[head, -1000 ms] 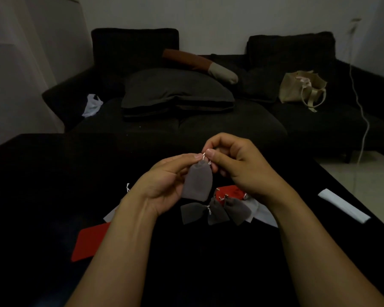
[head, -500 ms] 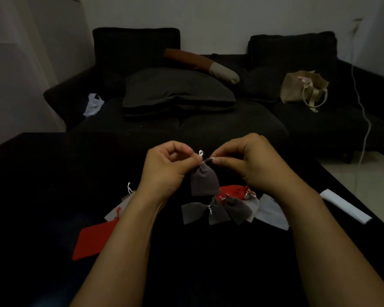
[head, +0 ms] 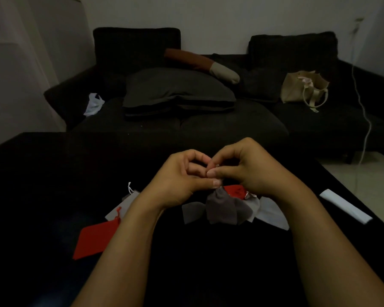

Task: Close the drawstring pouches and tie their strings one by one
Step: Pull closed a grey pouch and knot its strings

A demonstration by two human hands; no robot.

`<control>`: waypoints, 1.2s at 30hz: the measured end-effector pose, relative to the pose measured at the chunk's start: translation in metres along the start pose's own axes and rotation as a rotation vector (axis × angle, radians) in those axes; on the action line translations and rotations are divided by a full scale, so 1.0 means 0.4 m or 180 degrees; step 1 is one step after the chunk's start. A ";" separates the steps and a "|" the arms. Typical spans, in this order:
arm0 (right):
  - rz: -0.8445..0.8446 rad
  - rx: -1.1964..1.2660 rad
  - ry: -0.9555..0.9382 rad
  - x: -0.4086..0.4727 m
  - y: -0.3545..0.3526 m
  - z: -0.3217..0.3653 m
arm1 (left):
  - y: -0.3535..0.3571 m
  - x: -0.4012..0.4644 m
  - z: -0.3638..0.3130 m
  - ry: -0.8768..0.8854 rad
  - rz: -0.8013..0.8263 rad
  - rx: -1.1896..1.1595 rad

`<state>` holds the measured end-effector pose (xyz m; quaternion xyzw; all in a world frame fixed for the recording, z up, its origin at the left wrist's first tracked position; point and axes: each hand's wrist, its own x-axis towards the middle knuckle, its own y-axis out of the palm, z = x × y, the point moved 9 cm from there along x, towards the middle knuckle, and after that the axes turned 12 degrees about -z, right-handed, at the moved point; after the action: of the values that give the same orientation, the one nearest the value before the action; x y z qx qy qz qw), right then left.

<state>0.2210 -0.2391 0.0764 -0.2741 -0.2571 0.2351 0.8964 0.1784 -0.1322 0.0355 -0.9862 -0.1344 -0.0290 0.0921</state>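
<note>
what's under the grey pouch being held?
The held grey pouch hangs from both hands over a cluster on the black table: other grey pouches, a red pouch, white pouches. What it covers of them, and whether it touches them, cannot be seen.

Two bare forearms in shot, coming up from bottom edge. No sleeves showing, nothing worn on either wrist. Left hand (head: 177, 180) bare: no ring, no glove. Right hand (head: 251, 171) same, bare, unadorned. Short trimmed nails visible on thumbs. Light dim, finer detail on fingers hard to make out.
</note>
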 end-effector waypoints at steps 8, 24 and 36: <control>-0.0689 0.0803 0.0189 -0.005 -0.060 0.001 | -0.037 0.011 0.007 -0.0143 -0.0639 -0.0514; -0.0194 0.0572 0.0230 -0.008 -0.029 -0.008 | -0.015 -0.001 -0.021 0.0273 -0.0348 -0.0190; -0.0524 0.2175 0.1681 -0.028 -0.010 -0.101 | -0.001 -0.002 -0.053 0.0898 -0.0712 -0.0545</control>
<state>0.2374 -0.2635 0.0463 0.0089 0.0524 0.1563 0.9863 0.1769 -0.1361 0.0562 -0.9555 -0.2260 -0.1883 0.0220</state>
